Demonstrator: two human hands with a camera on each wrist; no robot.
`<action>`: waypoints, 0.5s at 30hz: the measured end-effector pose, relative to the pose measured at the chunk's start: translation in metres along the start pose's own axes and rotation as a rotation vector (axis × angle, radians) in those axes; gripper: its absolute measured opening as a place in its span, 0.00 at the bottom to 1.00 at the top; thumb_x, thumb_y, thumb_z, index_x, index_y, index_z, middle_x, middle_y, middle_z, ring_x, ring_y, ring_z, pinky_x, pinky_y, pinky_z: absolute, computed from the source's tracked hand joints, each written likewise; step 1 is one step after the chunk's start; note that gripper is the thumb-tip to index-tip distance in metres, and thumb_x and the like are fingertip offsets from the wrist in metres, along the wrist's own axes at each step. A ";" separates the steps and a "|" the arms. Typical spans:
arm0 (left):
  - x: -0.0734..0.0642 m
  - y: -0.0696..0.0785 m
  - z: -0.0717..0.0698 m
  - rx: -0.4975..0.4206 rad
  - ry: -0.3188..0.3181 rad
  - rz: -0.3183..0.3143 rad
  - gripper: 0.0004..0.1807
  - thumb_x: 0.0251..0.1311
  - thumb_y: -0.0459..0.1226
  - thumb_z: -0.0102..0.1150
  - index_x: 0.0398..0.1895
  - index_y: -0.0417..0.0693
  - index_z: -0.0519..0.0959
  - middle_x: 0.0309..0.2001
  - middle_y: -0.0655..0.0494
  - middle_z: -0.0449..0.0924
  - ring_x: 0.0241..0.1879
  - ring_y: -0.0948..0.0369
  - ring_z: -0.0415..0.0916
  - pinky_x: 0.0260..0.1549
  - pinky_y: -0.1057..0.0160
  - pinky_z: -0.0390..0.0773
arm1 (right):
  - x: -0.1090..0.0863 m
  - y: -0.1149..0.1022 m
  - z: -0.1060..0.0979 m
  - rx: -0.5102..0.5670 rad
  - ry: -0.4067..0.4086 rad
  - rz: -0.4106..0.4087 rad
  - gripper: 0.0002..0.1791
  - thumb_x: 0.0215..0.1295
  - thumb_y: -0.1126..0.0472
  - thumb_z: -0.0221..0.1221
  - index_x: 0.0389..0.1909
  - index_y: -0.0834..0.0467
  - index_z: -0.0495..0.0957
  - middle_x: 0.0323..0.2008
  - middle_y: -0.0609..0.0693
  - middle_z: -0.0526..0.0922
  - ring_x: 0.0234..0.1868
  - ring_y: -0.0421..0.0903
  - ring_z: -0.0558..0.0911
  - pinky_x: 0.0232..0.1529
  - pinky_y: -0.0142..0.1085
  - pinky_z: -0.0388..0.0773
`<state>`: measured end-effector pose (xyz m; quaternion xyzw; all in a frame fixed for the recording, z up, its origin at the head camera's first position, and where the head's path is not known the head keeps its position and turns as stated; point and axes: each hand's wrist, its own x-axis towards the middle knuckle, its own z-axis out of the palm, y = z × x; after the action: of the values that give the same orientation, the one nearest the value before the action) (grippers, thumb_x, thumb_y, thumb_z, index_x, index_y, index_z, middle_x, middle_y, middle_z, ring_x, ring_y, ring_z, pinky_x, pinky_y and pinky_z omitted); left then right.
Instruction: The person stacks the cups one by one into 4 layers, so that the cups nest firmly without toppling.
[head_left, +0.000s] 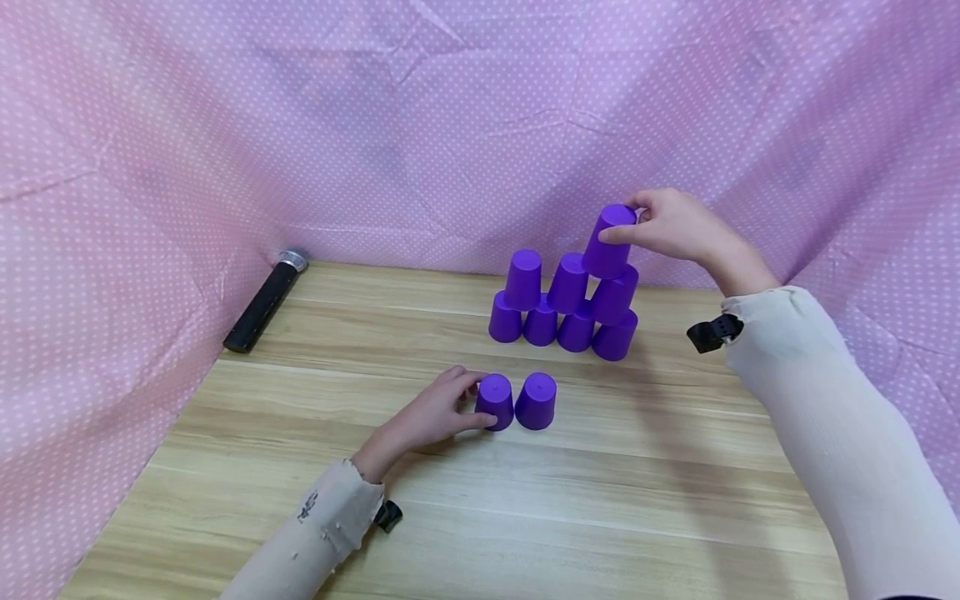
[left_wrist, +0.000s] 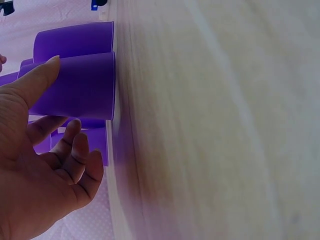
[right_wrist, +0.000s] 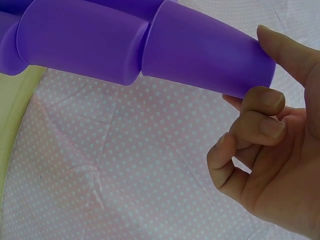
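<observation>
Upside-down purple cups stand in a stepped stack toward the back of the table. Its bottom row holds several cups (head_left: 505,318), with three cups (head_left: 523,281) above. My right hand (head_left: 678,225) pinches an upside-down cup (head_left: 609,250) near its base, thumb on one side and fingers on the other. That cup's rim sits at the top of the right-hand second-row cups, touching in the right wrist view. Nearer me, my left hand (head_left: 431,408) holds another upturned cup (head_left: 495,402) between thumb and fingers on the table. Just right of it stands one more cup (head_left: 536,402).
A black microphone (head_left: 262,307) with a silver head lies at the table's left edge. Pink dotted cloth (head_left: 375,150) hangs behind and along both sides of the wooden table (head_left: 600,517).
</observation>
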<state>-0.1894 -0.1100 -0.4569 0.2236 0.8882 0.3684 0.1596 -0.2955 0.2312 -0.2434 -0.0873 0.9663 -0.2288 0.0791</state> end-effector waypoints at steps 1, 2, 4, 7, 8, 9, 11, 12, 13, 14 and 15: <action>0.000 0.000 0.000 0.001 0.001 0.000 0.34 0.56 0.55 0.71 0.65 0.59 0.74 0.49 0.62 0.73 0.50 0.61 0.70 0.50 0.57 0.72 | 0.000 0.000 0.000 0.001 -0.002 0.002 0.40 0.63 0.33 0.60 0.63 0.59 0.73 0.54 0.63 0.82 0.54 0.59 0.78 0.52 0.56 0.73; 0.000 0.000 0.000 0.004 0.001 0.000 0.34 0.56 0.55 0.71 0.65 0.59 0.74 0.50 0.62 0.73 0.50 0.61 0.70 0.51 0.57 0.72 | 0.000 0.000 0.000 0.002 -0.004 0.004 0.39 0.63 0.33 0.60 0.63 0.59 0.73 0.54 0.64 0.81 0.55 0.59 0.78 0.53 0.56 0.73; 0.000 0.000 0.000 0.006 0.001 0.001 0.34 0.56 0.55 0.71 0.65 0.59 0.74 0.50 0.62 0.74 0.51 0.61 0.70 0.51 0.57 0.72 | 0.001 0.000 0.000 0.004 -0.007 0.003 0.40 0.63 0.33 0.60 0.63 0.60 0.73 0.55 0.65 0.81 0.55 0.60 0.78 0.53 0.57 0.73; 0.000 -0.001 0.000 0.006 0.000 0.000 0.34 0.56 0.55 0.71 0.65 0.59 0.74 0.50 0.62 0.73 0.51 0.61 0.70 0.52 0.57 0.72 | 0.001 0.000 0.000 0.004 -0.007 0.001 0.39 0.63 0.33 0.60 0.62 0.60 0.73 0.55 0.65 0.81 0.55 0.60 0.79 0.53 0.57 0.73; 0.000 -0.001 0.000 0.005 -0.001 -0.001 0.34 0.56 0.55 0.71 0.65 0.59 0.75 0.50 0.62 0.73 0.50 0.61 0.70 0.51 0.57 0.72 | 0.001 0.001 0.000 0.003 -0.006 0.000 0.39 0.64 0.33 0.60 0.62 0.60 0.73 0.54 0.65 0.81 0.55 0.60 0.79 0.53 0.57 0.73; 0.000 -0.001 0.000 0.004 -0.002 -0.002 0.34 0.56 0.55 0.71 0.65 0.59 0.74 0.50 0.62 0.73 0.50 0.61 0.70 0.51 0.57 0.72 | 0.001 0.001 0.000 0.000 -0.004 -0.002 0.38 0.64 0.33 0.59 0.61 0.60 0.74 0.54 0.64 0.82 0.54 0.60 0.79 0.53 0.57 0.73; 0.000 -0.001 0.000 0.002 -0.004 -0.004 0.34 0.56 0.56 0.71 0.65 0.59 0.74 0.50 0.62 0.73 0.50 0.61 0.69 0.51 0.57 0.72 | 0.001 0.001 0.001 -0.005 0.001 -0.007 0.37 0.64 0.33 0.60 0.60 0.59 0.74 0.53 0.64 0.82 0.53 0.59 0.79 0.52 0.56 0.73; 0.000 -0.001 0.000 0.002 -0.004 -0.005 0.34 0.56 0.56 0.70 0.66 0.59 0.74 0.50 0.62 0.73 0.50 0.61 0.69 0.51 0.57 0.72 | 0.001 0.001 0.001 -0.006 0.004 -0.009 0.37 0.64 0.34 0.60 0.60 0.59 0.75 0.52 0.63 0.83 0.53 0.58 0.80 0.52 0.55 0.73; 0.000 -0.001 0.000 0.003 -0.005 -0.005 0.35 0.56 0.56 0.70 0.66 0.59 0.74 0.50 0.62 0.73 0.50 0.61 0.69 0.51 0.57 0.72 | 0.001 0.002 0.001 -0.007 0.003 -0.011 0.37 0.64 0.33 0.60 0.60 0.59 0.75 0.52 0.64 0.83 0.53 0.59 0.80 0.52 0.55 0.73; 0.001 -0.001 0.000 0.002 -0.006 -0.006 0.35 0.56 0.56 0.70 0.66 0.59 0.74 0.50 0.62 0.73 0.50 0.61 0.69 0.50 0.57 0.72 | 0.002 0.002 0.000 -0.008 0.002 -0.014 0.38 0.63 0.33 0.60 0.60 0.60 0.75 0.52 0.64 0.83 0.53 0.59 0.80 0.51 0.56 0.73; 0.001 -0.001 0.000 0.003 -0.006 -0.005 0.35 0.56 0.56 0.70 0.66 0.59 0.74 0.49 0.62 0.73 0.50 0.61 0.69 0.50 0.57 0.72 | 0.002 0.003 0.000 -0.010 0.001 -0.016 0.38 0.63 0.33 0.60 0.61 0.60 0.74 0.52 0.64 0.83 0.53 0.59 0.80 0.51 0.56 0.73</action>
<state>-0.1905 -0.1105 -0.4576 0.2226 0.8888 0.3659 0.1630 -0.2977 0.2330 -0.2450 -0.0953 0.9668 -0.2245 0.0763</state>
